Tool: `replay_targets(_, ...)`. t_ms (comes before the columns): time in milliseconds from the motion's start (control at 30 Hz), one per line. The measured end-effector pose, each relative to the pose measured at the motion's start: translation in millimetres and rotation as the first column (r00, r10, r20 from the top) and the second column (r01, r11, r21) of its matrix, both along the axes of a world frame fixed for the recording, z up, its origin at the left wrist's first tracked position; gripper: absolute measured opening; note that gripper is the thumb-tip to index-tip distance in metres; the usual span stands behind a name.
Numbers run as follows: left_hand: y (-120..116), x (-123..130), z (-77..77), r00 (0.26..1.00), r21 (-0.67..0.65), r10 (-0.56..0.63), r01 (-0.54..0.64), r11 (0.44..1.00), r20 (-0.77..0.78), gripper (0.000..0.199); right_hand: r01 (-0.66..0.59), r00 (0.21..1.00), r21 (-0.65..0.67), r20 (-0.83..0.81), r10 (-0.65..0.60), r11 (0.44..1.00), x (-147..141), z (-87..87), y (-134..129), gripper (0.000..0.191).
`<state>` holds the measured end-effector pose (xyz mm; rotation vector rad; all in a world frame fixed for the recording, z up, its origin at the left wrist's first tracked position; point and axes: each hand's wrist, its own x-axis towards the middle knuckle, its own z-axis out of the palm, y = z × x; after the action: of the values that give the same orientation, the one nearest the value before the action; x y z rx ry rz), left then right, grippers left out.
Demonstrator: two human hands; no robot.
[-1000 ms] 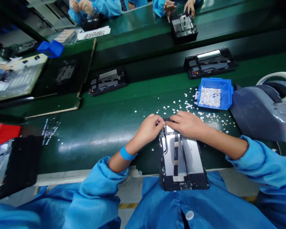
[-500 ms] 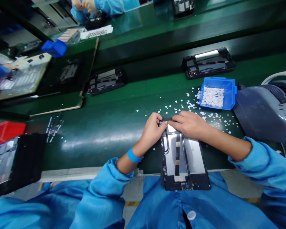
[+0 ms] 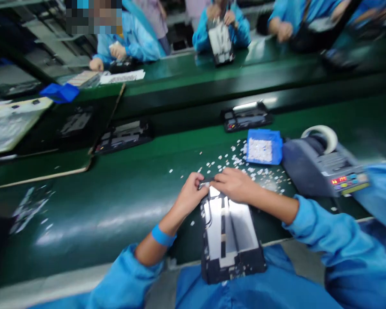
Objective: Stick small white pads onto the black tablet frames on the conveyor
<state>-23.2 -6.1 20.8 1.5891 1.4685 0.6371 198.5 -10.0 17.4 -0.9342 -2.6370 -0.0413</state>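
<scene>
An opened tablet [image 3: 241, 227] with silver battery cells and a dark cable down its middle lies in front of me, its near end over the bench edge by my lap. At its far left corner, my left hand [image 3: 190, 189] pinches the edge between thumb and curled fingers. My right hand [image 3: 234, 185] grips the far edge from the other side, fingertips pressed together near my left thumb. Whatever small part may be under the fingertips is hidden. Many small white pieces [image 3: 234, 161] are scattered just beyond my hands.
A blue bin [image 3: 278, 148] holds more white pieces. Right of it stands a grey tape dispenser [image 3: 312, 167] with a lit display. Other opened tablets [image 3: 247, 116] lie farther back. Thin strips [image 3: 30, 210] lie at left. Co-workers [image 3: 138, 38] sit across the bench.
The view has tilted up and shifted right, bringing more co-workers and the dispenser's display into sight. Both hands stay at the tablet's far edge, with little visible finger movement.
</scene>
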Motion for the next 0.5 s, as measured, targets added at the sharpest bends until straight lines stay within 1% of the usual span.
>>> replay_targets(33, 3, -2, 0.5, 1.0, -0.008, -0.028, 0.028, 1.0, -0.005, 0.027, -0.005, 1.0, 0.0, 0.015, 0.005, 1.0, -2, 1.0, 1, 0.024)
replay_targets(133, 17, -6, 2.7, 0.998, -0.003, -0.059, 0.059, 0.998, -0.014, 0.031, -0.023, 0.997, 0.001, 0.07, 0.023, 1.0, -7, 3.7, 11, 0.024)
replay_targets(200, 22, -8, 6.4, 0.996, 0.035, -0.063, 0.066, 0.997, -0.068, 0.041, -0.012, 0.997, 0.005, 0.073, 0.012, 1.0, -5, 8.2, 15, 0.025)
replay_targets(267, 15, -15, 8.4, 0.993, 0.115, -0.013, 0.027, 0.993, -0.121, 0.057, 0.062, 0.998, -0.007, -0.004, -0.062, 0.998, 5, 15.3, 6, 0.026)
replay_targets(300, 6, -21, 7.3, 0.991, 0.148, 0.026, -0.006, 0.989, -0.13, 0.064, 0.135, 0.988, -0.028, -0.077, -0.137, 0.99, 11, 18.9, -3, 0.027)
replay_targets(333, -6, -27, 4.3, 0.989, 0.166, 0.064, -0.042, 0.985, -0.13, 0.069, 0.23, 0.958, -0.072, -0.157, -0.239, 0.97, 19, 21.9, -17, 0.028)
replay_targets(367, -20, -34, -0.2, 0.988, 0.165, 0.094, -0.072, 0.984, -0.127, 0.071, 0.327, 0.909, -0.144, -0.222, -0.352, 0.934, 28, 24.2, -33, 0.03)
replay_targets(400, -36, -39, -6.0, 0.987, 0.148, 0.106, -0.087, 0.985, -0.123, 0.072, 0.416, 0.845, -0.235, -0.258, -0.469, 0.878, 36, 25.8, -51, 0.031)
replay_targets(433, -53, -43, -12.4, 0.988, 0.125, 0.096, -0.081, 0.989, -0.121, 0.071, 0.472, 0.795, -0.346, -0.231, -0.561, 0.811, 42, 26.8, -70, 0.031)
replay_targets(467, -70, -44, -18.4, 0.991, 0.106, 0.07, -0.058, 0.993, -0.116, 0.069, 0.485, 0.778, -0.449, -0.17, -0.605, 0.75, 46, 27.6, -89, 0.031)
replay_targets(500, -85, -42, -23.5, 0.993, 0.097, 0.036, -0.026, 0.995, -0.108, 0.067, 0.472, 0.784, -0.532, -0.112, -0.611, 0.703, 47, 28.6, -105, 0.03)
